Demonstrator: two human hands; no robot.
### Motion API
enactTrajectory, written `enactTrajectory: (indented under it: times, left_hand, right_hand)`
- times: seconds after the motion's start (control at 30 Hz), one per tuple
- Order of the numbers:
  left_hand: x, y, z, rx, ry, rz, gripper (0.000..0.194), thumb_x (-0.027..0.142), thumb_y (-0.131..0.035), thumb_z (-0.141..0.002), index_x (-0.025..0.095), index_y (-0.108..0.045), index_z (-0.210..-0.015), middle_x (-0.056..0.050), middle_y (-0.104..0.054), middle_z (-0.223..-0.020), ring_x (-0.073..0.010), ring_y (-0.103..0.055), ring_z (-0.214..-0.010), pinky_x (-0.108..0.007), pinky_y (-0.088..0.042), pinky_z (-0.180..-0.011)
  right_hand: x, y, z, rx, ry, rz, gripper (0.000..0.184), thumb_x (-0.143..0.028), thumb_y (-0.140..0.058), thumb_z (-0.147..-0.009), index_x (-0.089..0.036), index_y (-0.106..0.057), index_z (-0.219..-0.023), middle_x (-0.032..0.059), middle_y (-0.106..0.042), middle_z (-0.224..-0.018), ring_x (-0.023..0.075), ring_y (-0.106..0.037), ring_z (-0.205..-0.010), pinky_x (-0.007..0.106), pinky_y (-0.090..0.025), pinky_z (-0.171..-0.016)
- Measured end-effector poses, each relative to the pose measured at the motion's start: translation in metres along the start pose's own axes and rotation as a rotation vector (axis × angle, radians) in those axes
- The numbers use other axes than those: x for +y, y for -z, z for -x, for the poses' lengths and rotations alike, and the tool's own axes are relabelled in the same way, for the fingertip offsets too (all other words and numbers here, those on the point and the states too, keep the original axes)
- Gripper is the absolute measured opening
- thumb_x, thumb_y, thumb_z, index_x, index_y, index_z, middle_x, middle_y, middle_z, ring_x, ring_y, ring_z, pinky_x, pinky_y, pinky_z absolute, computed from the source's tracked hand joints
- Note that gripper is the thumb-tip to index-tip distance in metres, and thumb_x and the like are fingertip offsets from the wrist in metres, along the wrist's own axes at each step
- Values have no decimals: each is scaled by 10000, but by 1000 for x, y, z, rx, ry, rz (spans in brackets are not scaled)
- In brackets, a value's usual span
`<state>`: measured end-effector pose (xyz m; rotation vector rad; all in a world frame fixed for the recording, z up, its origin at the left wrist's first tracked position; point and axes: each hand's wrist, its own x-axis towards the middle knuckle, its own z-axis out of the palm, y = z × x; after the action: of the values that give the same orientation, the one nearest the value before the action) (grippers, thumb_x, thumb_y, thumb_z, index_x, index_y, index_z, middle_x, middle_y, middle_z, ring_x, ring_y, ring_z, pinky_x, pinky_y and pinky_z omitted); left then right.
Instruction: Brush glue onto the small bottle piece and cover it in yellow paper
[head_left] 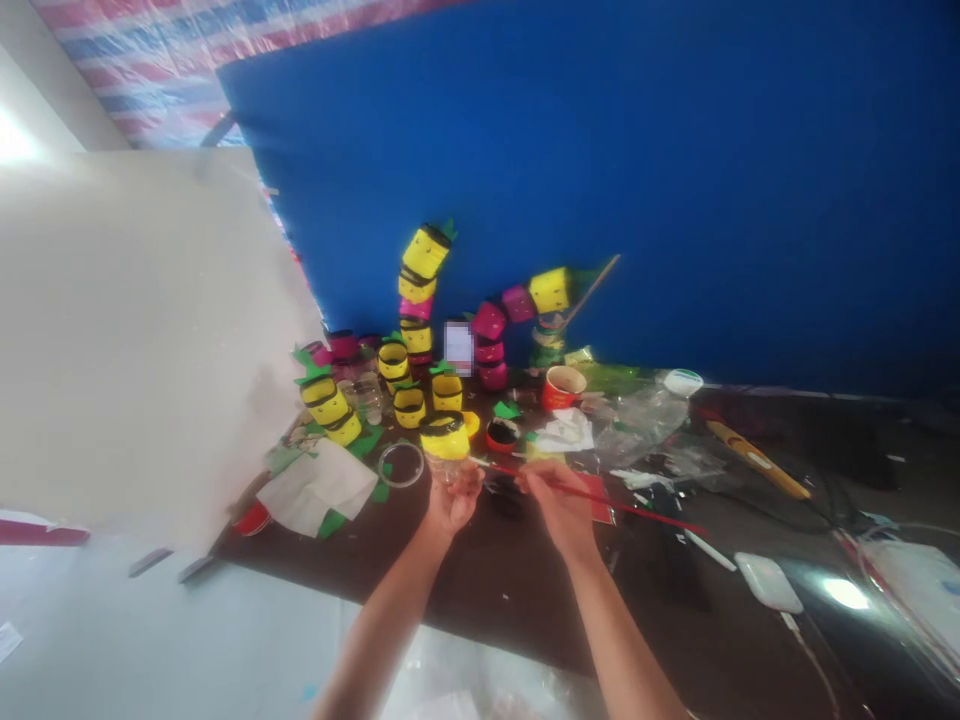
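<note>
My left hand [453, 508] is closed round the lower, clear part of a plastic cup [444, 442], whose upper part is yellow with a black rim. My right hand [559, 500] grips a paintbrush [637, 510] with a long red handle. Its pale tip points left and lies close by the cup's side; whether it touches I cannot tell. Just beyond my hands sits a small red tub [502, 434], dark inside. A clear plastic ring [401, 465] lies left of the cup. Several yellow cups [409, 408] with black rims stand behind it.
Stacks of yellow and magenta cups [425, 252] rise against the blue board [600, 150]. A red paper cup [564, 388], crumpled tissue [566, 430] and clear plastic wrap [637, 425] lie to the right. A yellow-handled cutter [757, 460] is farther right. White paper [319, 485] lies left.
</note>
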<state>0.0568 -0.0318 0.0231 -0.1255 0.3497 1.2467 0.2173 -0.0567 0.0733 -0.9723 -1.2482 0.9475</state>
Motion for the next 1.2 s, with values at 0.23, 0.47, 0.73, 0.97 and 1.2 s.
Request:
enactTrajectory:
  times: [0.23, 0.47, 0.73, 0.97, 1.2]
  left_hand:
    - [0, 0, 3, -37, 32, 15, 310, 400, -466, -910, 131, -546, -778, -9, -451, -680, -41, -428, -510, -75, -342, -349]
    - [0, 2, 4, -60, 41, 34, 342, 411, -423, -929, 128, -526, -766, 3, -414, -688, -31, -385, -488, -74, -348, -359]
    - [1, 4, 2, -59, 31, 20, 337, 408, -428, -924, 137, -526, -750, -9, -424, -694, -47, -385, -504, -94, -342, -355]
    - [1, 4, 2, -50, 25, 7, 295, 404, -475, -902, 148, -529, -764, -9, -432, -701, -52, -398, -516, -97, -330, -355]
    - [1, 7, 1, -44, 25, 28, 346, 431, -391, -939, 149, -515, -781, 5, -406, -687, -41, -357, -485, -90, -343, -361]
  right_hand:
    - [-2, 2, -2, 22, 18, 26, 194, -402, -657, -796, -211, -654, -763, 27, -655, -704, 153, -623, -641, 273, -532, -607]
    - [-2, 2, 0, -5, 13, 32, 233, -430, -662, -783, -205, -645, -724, 31, -656, -679, 150, -620, -602, 271, -539, -572]
    - [-1, 3, 2, -10, 2, 29, 191, -398, -662, -792, -213, -654, -746, 25, -655, -679, 155, -634, -621, 278, -545, -592]
    - [-2, 2, 1, 3, 6, 16, 191, -403, -660, -790, -218, -653, -745, 22, -654, -698, 153, -633, -624, 275, -540, -590]
    - [0, 8, 2, 36, -8, -2, 156, -371, -662, -793, -218, -662, -765, 28, -671, -706, 161, -634, -647, 281, -534, -614]
